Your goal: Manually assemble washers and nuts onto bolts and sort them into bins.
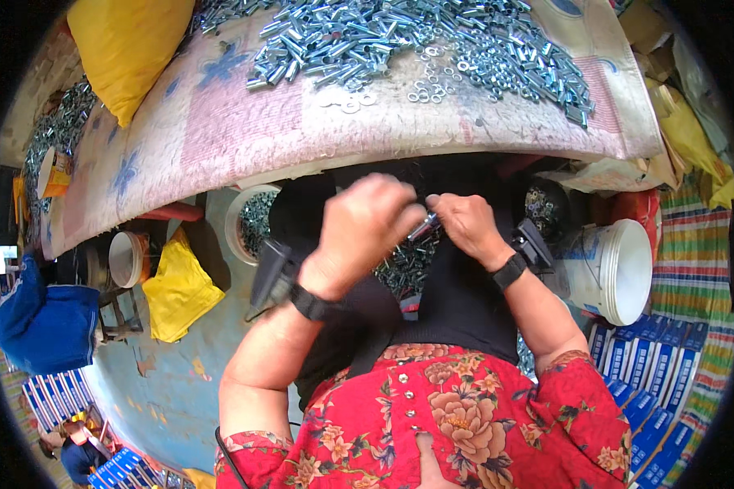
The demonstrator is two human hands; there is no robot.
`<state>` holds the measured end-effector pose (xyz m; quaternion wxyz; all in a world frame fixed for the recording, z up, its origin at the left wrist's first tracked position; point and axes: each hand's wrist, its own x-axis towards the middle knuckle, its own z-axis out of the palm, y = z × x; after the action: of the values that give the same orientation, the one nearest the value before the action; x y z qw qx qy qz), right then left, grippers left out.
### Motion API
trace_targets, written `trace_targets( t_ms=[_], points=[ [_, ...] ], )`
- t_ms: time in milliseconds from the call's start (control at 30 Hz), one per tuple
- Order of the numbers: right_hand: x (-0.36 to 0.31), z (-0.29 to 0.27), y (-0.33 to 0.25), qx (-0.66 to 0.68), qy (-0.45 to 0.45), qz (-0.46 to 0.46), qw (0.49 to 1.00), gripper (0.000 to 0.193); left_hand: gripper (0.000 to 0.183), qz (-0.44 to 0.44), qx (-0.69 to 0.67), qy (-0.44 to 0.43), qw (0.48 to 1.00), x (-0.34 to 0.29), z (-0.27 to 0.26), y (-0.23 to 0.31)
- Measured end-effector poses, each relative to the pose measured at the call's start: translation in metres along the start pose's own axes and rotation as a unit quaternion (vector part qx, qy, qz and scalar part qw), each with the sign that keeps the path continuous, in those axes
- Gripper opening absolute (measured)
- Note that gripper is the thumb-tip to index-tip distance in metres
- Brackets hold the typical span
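Observation:
My left hand [365, 224] and my right hand [465, 224] meet just below the table edge, over my lap. Between their fingertips they pinch a small silver bolt [425, 226]. The left hand is curled and partly covers it; the right grips its upper end. Both wrists wear black bands with small black devices. More silver bolts [404, 269] lie heaped on the black cloth across my lap under the hands. On the table [245, 122] in front lies a big pile of silver bolts [334, 37], nuts [530, 61] and loose washers [432, 77].
A yellow bag [126, 45] lies on the table's left. Below the table stand a white bowl of bolts [251, 222], a white bucket [616, 269] at right, a yellow bag [178, 289] and small tub [126, 258] at left. Blue boxes [648, 375] are stacked lower right. A person in blue [45, 318] sits far left.

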<state>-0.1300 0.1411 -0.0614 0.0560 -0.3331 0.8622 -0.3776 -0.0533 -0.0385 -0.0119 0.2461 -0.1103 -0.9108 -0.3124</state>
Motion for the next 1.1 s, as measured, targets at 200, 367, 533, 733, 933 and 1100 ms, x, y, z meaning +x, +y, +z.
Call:
trace_targets(
  t_ms=[200, 367, 533, 733, 933, 1100],
  points=[
    [-0.001, -0.017, -0.011, 0.074, -0.013, -0.058, 0.995, 0.02, 0.017, -0.082, 0.209, 0.087, 0.971, 0.077, -0.031, -0.1],
    [0.001, -0.019, -0.021, 0.087, -0.025, -0.075, 0.993, 0.015, 0.011, -0.074, 0.269, -0.033, 0.96, 0.096, -0.036, -0.129],
    [0.017, -0.022, -0.026, 0.076, -0.04, -0.118, 0.989, 0.014, 0.013, -0.113, 0.263, -0.096, 0.953, 0.095, -0.053, -0.122],
    [0.12, -0.033, -0.035, -0.013, 0.174, -0.186, 0.967, 0.011, 0.017, -0.219, -0.056, -0.001, 0.974, 0.046, -0.092, -0.122],
    [0.211, -0.007, -0.006, -0.192, 0.186, -0.138, 0.954, 0.016, 0.015, -0.335, -0.433, 0.054, 0.835, -0.015, -0.068, -0.065],
    [0.171, -0.034, -0.025, 0.125, 0.125, -0.118, 0.977, 0.014, 0.017, -0.352, -0.483, 0.079, 0.798, -0.037, -0.05, -0.046]
  ],
)
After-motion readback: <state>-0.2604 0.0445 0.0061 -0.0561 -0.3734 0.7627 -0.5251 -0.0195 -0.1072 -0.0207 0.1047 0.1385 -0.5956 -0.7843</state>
